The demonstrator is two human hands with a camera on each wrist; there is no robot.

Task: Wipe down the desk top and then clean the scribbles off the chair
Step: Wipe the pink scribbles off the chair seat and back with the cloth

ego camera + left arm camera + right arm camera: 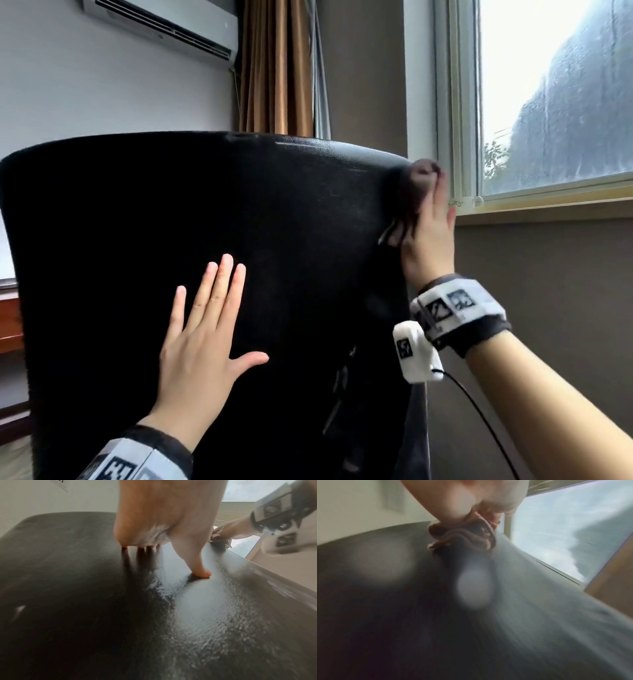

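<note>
The black, grained-leather chair back (212,240) fills the view; the chair-cleaning step looks under way. The right hand (428,240) grips a bunched brown cloth (416,192) at its upper right corner, while the left hand (202,339) presses flat, fingers straight. No scribbles show; next, rub wherever marks remain.

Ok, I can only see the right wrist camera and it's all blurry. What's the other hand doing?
Observer: The left hand lies flat, fingers straight, on the back of the black padded chair.
Operator: Where on the chair is the rag?
Observer: The crumpled brown cloth is at the backrest's top right corner, gripped by the right hand.
Operator: What's up on the wall?
Observer: A white air conditioner, next to brown curtains.
</note>
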